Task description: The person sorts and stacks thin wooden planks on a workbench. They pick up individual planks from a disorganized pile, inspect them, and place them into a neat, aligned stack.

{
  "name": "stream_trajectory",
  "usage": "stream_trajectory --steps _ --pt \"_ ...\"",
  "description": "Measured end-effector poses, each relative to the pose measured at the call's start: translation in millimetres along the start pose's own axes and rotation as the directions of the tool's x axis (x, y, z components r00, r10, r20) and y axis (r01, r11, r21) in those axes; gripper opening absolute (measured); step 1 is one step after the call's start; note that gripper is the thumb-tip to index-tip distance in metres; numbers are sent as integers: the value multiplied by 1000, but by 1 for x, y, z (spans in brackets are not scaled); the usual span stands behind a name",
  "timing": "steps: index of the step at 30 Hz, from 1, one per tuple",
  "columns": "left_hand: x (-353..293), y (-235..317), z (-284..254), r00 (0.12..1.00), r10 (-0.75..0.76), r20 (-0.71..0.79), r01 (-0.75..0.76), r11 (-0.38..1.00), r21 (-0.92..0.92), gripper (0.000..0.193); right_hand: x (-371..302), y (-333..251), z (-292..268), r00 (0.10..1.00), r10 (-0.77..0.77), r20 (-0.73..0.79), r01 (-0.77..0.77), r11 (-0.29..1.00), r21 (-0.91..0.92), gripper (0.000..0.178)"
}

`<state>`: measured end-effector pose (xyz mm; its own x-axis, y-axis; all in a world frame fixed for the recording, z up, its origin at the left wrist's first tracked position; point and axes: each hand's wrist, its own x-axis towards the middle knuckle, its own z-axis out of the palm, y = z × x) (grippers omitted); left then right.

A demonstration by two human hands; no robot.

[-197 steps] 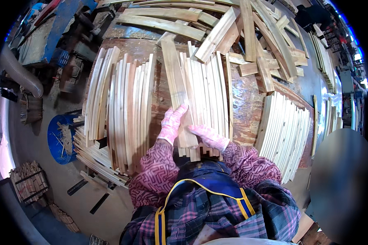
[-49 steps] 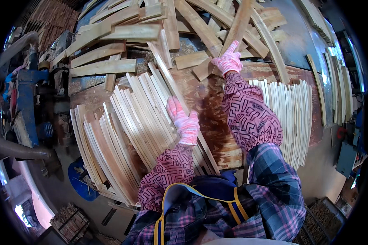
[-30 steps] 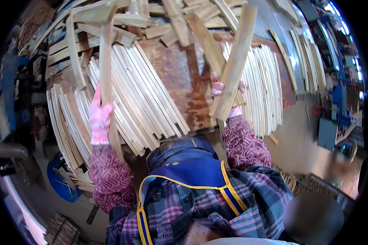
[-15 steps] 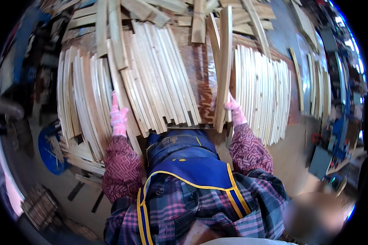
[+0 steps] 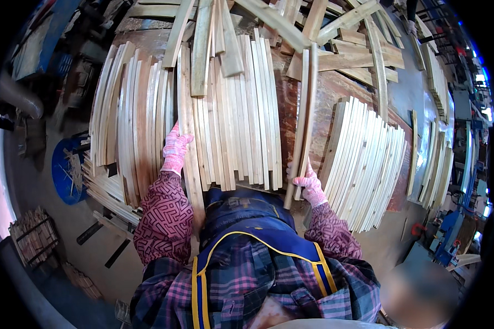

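My left hand [image 5: 177, 147], in a pink glove, is closed on a long wooden slat [image 5: 187, 112], its thumb across the slat's near part. This slat lies lengthwise between the left row of wood strips [image 5: 139, 126] and the middle row of strips [image 5: 233, 137]. My right hand [image 5: 312, 188], gloved the same way, grips the near part of two long wooden boards [image 5: 305, 109] standing close together on edge. Those boards stretch away from me over the reddish-brown tabletop [image 5: 324, 93], left of the right row of strips [image 5: 365, 164]. Some fingers of both hands are hidden behind the wood.
Loose boards [image 5: 362, 57] lie crisscrossed at the far side of the table. At the left stands a blue tub [image 5: 66, 186] holding wood scraps. More strips [image 5: 436, 159] lie on a surface at the right. Bundled sticks [image 5: 34, 236] sit at lower left.
The view has shifted, moving the rows within the picture. My right hand has drawn its boards nearer to me, and they now appear as two edges side by side. My left hand keeps its slat.
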<state>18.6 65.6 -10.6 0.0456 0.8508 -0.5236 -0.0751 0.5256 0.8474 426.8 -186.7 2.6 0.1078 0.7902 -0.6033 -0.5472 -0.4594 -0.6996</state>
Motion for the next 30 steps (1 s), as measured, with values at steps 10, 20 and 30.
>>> stream_trajectory --steps 10,20,30 --pt "16 31 51 970 151 -190 55 627 777 81 33 -31 8 966 128 -224 -200 919 -341 62" --pt "34 6 43 968 250 5 -187 712 677 72 -3 19 37 790 -279 -546 26 904 -426 57" --pt "35 76 53 442 891 106 -445 116 888 59 -38 0 55 666 -105 -738 56 994 -90 48"
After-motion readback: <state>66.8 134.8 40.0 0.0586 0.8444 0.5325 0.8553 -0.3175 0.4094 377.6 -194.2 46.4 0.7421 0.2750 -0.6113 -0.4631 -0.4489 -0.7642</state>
